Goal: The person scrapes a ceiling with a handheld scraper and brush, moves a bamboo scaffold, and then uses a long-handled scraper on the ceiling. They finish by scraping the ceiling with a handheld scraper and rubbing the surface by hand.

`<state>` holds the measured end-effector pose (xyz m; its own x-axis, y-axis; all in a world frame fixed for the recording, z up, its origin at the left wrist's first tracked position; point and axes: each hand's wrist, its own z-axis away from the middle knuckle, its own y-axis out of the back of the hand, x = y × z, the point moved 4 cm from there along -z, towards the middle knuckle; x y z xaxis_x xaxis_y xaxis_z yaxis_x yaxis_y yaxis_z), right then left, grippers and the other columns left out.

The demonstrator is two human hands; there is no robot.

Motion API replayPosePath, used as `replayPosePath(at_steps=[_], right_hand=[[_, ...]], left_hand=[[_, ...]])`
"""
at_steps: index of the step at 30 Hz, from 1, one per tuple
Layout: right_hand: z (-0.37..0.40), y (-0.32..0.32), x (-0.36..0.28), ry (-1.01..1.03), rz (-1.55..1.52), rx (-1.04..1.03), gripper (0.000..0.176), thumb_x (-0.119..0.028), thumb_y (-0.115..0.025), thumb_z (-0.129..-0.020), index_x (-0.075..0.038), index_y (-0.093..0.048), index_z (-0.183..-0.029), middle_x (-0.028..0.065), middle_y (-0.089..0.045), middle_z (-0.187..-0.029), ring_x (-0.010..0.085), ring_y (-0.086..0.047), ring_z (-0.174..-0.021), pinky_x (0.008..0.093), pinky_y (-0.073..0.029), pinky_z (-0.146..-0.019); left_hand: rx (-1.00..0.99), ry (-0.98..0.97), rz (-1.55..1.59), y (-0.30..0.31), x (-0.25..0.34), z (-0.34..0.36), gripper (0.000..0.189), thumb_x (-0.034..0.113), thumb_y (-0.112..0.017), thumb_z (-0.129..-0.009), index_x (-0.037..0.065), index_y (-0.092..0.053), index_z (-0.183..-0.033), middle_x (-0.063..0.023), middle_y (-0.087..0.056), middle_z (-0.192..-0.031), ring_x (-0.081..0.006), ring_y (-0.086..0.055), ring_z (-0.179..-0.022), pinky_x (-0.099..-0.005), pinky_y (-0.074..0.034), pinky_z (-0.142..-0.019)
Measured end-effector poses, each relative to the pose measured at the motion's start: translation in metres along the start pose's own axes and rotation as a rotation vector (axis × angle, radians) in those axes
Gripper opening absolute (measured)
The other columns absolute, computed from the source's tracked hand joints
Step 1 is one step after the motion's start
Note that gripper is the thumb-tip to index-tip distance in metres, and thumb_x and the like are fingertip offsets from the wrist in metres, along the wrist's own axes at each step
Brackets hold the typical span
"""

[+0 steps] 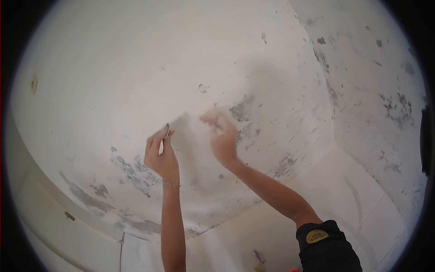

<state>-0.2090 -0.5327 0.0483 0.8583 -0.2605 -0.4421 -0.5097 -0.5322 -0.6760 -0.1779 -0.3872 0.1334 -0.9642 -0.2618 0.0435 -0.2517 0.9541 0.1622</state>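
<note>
My left hand [161,156] is raised in front of the pale, stained wall [136,77], with a bracelet [171,184] at its wrist. Thumb and fingertips are pinched together, and a small, thin, light-edged piece shows between them; I cannot tell what it is. To its right, my right hand [223,138] is held up beside a dark peeling patch [242,111] of the wall. Its fingers are bent inward in a pinch, with the tips blurred by motion. A gap separates the two hands.
A second wall with flaking dark spots [398,109] meets this one at a corner on the right. More peeling grey patches [133,170] lie low on the left. A black sleeve with a gold badge [316,235] covers my right upper arm. A switch-like plate [34,85] sits far left.
</note>
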Motion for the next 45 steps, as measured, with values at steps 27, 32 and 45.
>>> replayPosePath(at_steps=[27,32,45], right_hand=[[0.033,-0.016,-0.084,-0.078,-0.478,-0.511,0.013,0.006,-0.05,-0.086,0.001,-0.06,-0.079,0.0069,-0.066,-0.079,0.0121,-0.062,-0.074,0.0263,-0.048,-0.064],[0.036,-0.021,-0.085,-0.077,-0.588,-0.458,0.015,0.008,-0.048,-0.081,-0.001,-0.061,-0.08,0.0069,-0.066,-0.076,0.0137,-0.06,-0.067,0.0255,-0.046,-0.063],[0.062,-0.033,-0.085,-0.048,-0.566,-0.514,0.019,0.011,-0.043,-0.074,-0.001,-0.058,-0.076,0.0077,-0.063,-0.072,0.018,-0.06,-0.065,0.0284,-0.046,-0.06]], left_hand=[[-0.633,-0.783,-0.027,-0.136,-0.028,0.019,0.025,-0.001,-0.063,-0.08,0.016,-0.071,-0.096,-0.0029,-0.073,-0.109,-0.0217,-0.069,-0.105,-0.035,-0.053,-0.093],[-0.402,-0.559,-0.072,-0.152,-0.015,0.067,0.022,-0.003,-0.063,-0.082,0.013,-0.073,-0.092,-0.0046,-0.074,-0.105,-0.0221,-0.069,-0.103,-0.0363,-0.054,-0.091],[-0.456,-0.682,-0.219,-0.141,-0.034,0.064,0.02,0.008,-0.065,-0.088,0.014,-0.072,-0.106,-0.005,-0.072,-0.116,-0.0201,-0.069,-0.105,-0.0387,-0.052,-0.099]])
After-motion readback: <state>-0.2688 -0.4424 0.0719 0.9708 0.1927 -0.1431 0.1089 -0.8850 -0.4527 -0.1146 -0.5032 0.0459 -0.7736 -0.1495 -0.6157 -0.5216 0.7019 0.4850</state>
